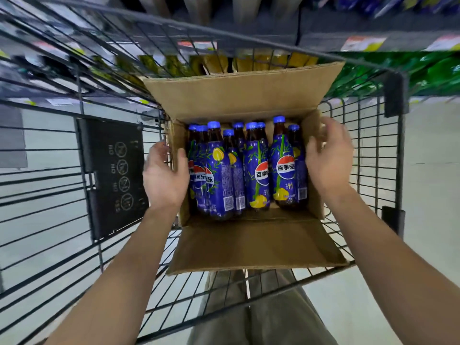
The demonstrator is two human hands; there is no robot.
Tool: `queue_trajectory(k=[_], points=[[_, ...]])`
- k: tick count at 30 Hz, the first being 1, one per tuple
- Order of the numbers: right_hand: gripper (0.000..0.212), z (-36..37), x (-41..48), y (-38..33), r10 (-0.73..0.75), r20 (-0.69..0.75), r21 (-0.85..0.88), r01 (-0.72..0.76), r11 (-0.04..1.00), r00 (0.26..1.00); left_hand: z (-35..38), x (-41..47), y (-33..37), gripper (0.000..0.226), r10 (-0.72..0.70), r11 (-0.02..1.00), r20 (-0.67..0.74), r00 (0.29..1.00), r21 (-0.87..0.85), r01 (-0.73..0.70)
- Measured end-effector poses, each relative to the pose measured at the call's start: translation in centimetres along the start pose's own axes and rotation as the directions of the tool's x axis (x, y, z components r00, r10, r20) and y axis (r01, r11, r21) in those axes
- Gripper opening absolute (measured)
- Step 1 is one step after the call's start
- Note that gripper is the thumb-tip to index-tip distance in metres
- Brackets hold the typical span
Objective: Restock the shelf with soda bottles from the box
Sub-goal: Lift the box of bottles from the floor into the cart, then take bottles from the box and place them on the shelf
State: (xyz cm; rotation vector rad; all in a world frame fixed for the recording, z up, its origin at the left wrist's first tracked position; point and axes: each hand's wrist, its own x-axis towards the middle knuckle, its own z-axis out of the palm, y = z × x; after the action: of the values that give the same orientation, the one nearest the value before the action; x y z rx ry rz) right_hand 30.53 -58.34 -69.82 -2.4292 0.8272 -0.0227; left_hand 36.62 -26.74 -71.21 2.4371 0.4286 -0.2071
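My left hand [165,175], fingers loose, at the left wall of the cardboard box [249,245], right hand [328,158] spread, empty, opposite, Pepsi bottles [256,170] inside

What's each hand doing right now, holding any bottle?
Left hand: open, at the left wall of the box, holding nothing.
Right hand: open, motion-blurred, by the box's right wall, holding nothing.

A black wire trolley [395,90] carries a black placard [114,170] of warning icons on its left side, green packs [410,70] past its far right corner, olive trousers [249,307] below its near edge, pale floor [435,195] beneath.
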Motion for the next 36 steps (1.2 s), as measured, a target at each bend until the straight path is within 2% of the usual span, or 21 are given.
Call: queue_trajectory(k=[1, 3, 5, 7, 9, 12, 14, 15, 18, 20, 22, 25, 26, 27, 30, 33, 36], points=[[0.042, 0.4, 0.3, -0.7, -0.028, 0.042, 0.018, 0.027, 0.999, 0.999, 0.0, -0.2, 0.5, 0.047, 0.030, 0.999, 0.031, 0.999, -0.027, -0.029], [0.049, 1.7, 1.1, -1.5, 0.062, 0.260, -0.003, -0.063, 0.998, 0.964, 0.3, -0.7, 1.5, 0.054, 0.031, 0.998, 0.173, 0.984, -0.054, -0.022], [0.066, 3.3, 2.3, -1.4, 0.240, 0.471, -0.103, -0.218, 0.971, 0.849, 1.0, -1.1, 2.1, 0.074, -0.005, 1.000, 0.324, 0.946, 0.001, 0.005], [0.080, 4.3, 3.3, -1.1, 0.361, 0.592, -0.184, -0.314, 0.931, 0.721, 1.6, -1.2, 1.9, 0.089, -0.072, 0.995, 0.438, 0.896, 0.100, 0.031], [0.094, 5.2, 4.1, -0.8, 0.394, 0.641, -0.218, -0.336, 0.916, 0.658, 2.1, -1.3, 1.6, 0.103, -0.094, 0.989, 0.480, 0.872, 0.148, 0.024], [0.094, 6.7, 4.8, 0.8, 0.395, 0.669, -0.269, -0.291, 0.918, 0.629, 2.9, -1.9, 1.8, 0.105, -0.099, 0.985, 0.522, 0.847, 0.171, 0.010], [0.105, 6.7, 4.6, 1.4, 0.408, 0.677, -0.186, -0.394, 0.900, 0.612, 3.4, -2.2, 2.2, 0.105, -0.096, 0.983, 0.537, 0.838, 0.183, -0.005], [0.101, 6.4, 4.3, 1.4, 0.394, 0.681, -0.109, -0.446, 0.888, 0.618, 3.5, -2.4, 2.4, 0.105, -0.100, 0.985, 0.533, 0.840, 0.172, 0.008], [0.068, 4.8, 2.4, 0.0, 0.316, 0.687, 0.083, -0.503, 0.860, 0.654, 3.7, -2.8, 2.7, 0.101, -0.133, 0.990, 0.499, 0.857, 0.109, 0.090], [0.060, 4.1, 1.0, -0.1, 0.264, 0.698, 0.171, -0.513, 0.841, 0.666, 3.7, -3.3, 2.4, 0.100, -0.133, 0.991, 0.477, 0.869, 0.072, 0.113], [0.068, 3.9, -0.1, 0.2, 0.242, 0.703, 0.207, -0.519, 0.830, 0.669, 3.6, -3.8, 2.3, 0.098, -0.122, 0.992, 0.476, 0.871, 0.030, 0.123], [0.111, 3.9, -1.4, 1.3, 0.222, 0.680, 0.222, -0.485, 0.846, 0.699, 3.0, -4.5, 2.6, 0.097, -0.097, 0.993, 0.492, 0.865, -0.015, 0.120], [0.117, 3.7, -1.8, 1.5, 0.205, 0.668, 0.247, -0.473, 0.846, 0.715, 2.7, -4.6, 2.6, 0.098, -0.090, 0.992, 0.498, 0.863, -0.030, 0.121], [0.116, 3.0, -2.2, 1.0, 0.193, 0.655, 0.264, -0.461, 0.847, 0.730, 2.3, -4.8, 2.8, 0.097, -0.071, 0.992, 0.501, 0.863, -0.053, 0.112], [0.091, -0.2, -3.2, -1.9, 0.132, 0.610, 0.323, -0.397, 0.859, 0.781, 0.6, -5.2, 3.8, 0.092, 0.010, 0.979, 0.511, 0.859, -0.180, 0.096], [0.093, -4.1, -4.1, -5.2, 0.075, 0.540, 0.361, -0.311, 0.879, 0.838, -2.1, -5.5, 6.3, 0.086, 0.073, 0.955, 0.519, 0.852, -0.284, 0.091], [0.072, -8.9, -5.3, -8.7, 0.005, 0.465, 0.444, -0.238, 0.864, 0.885, -5.5, -5.8, 9.6, 0.090, 0.166, 0.933, 0.487, 0.857, -0.359, 0.024]])
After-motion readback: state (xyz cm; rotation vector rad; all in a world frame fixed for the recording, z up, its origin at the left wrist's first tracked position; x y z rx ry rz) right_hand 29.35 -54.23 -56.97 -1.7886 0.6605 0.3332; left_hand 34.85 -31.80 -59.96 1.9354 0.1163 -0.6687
